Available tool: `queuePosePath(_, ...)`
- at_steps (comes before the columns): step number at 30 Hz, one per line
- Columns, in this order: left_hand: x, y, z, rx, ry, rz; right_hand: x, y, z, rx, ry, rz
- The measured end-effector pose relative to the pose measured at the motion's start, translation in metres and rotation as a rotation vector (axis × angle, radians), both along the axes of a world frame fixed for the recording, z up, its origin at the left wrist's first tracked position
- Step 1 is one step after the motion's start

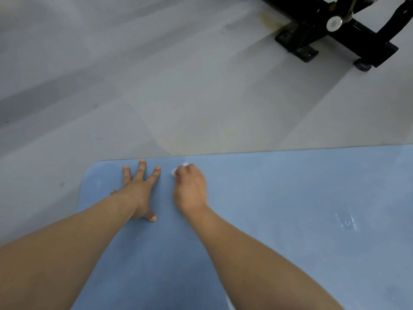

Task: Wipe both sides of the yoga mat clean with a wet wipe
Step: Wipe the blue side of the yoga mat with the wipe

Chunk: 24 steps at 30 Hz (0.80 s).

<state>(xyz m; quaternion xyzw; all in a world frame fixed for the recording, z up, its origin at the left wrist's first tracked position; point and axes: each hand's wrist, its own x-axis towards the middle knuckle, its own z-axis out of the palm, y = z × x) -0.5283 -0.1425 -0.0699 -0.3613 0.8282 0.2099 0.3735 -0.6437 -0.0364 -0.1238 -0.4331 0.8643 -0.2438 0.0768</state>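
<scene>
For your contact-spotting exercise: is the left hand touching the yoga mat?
Touching. The head view shows the left hand pressed flat, fingers spread, on the yoga mat.

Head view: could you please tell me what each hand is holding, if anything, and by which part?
The right hand grips a bunched white wet wipe in its curled fingers; only its tip shows. The left hand holds nothing, pressing flat on the yoga mat.

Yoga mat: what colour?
Light blue, plain, with a whitish smear near its right side. The yoga mat shows only in the head view.

One head-worn view looks steeply down, close over the floor [156, 86].
</scene>
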Motion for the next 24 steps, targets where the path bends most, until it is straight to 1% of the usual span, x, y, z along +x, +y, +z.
queuePosePath(2, 0.001, -0.001, -0.001, -0.001, 0.001, -0.002, 0.019, -0.005, 0.008, 0.079, -0.024, 0.152)
queuePosePath(3, 0.001, -0.001, -0.002, -0.002, 0.002, -0.002, 0.016, -0.003, 0.009, 0.076, -0.006, 0.206)
queuePosePath(5, 0.001, -0.001, -0.002, -0.007, 0.004, -0.003, -0.009, 0.008, 0.010, 0.033, 0.044, 0.211)
queuePosePath(8, 0.001, -0.001, -0.002, -0.007, 0.005, -0.001, -0.082, 0.045, 0.003, 0.084, 0.077, -0.033)
queuePosePath(10, 0.001, -0.001, -0.003, -0.006, 0.004, -0.007, -0.131, 0.083, 0.002, 0.126, 0.156, -0.154)
queuePosePath(11, 0.001, -0.001, -0.003, -0.008, 0.005, -0.012, -0.151, 0.102, 0.003, 0.141, 0.161, -0.202)
queuePosePath(13, 0.001, -0.001, -0.003, -0.008, 0.008, -0.012, -0.172, 0.124, 0.006, 0.219, 0.143, -0.280)
queuePosePath(14, 0.001, -0.001, -0.003, -0.007, 0.008, -0.010, -0.173, 0.127, 0.006, 0.219, 0.132, -0.315)
queuePosePath(16, 0.001, -0.001, -0.003, -0.004, 0.005, -0.006, -0.159, 0.117, 0.003, 0.133, 0.125, -0.339)
queuePosePath(18, 0.001, -0.001, -0.004, -0.009, 0.002, -0.010, -0.128, 0.096, -0.002, 0.036, 0.130, -0.264)
queuePosePath(20, 0.001, -0.002, -0.004, -0.014, 0.004, -0.011, -0.086, 0.073, -0.005, 0.025, 0.124, -0.173)
queuePosePath(24, 0.002, -0.002, -0.004, -0.018, 0.006, -0.014, -0.001, 0.036, -0.003, 0.014, 0.055, -0.036)
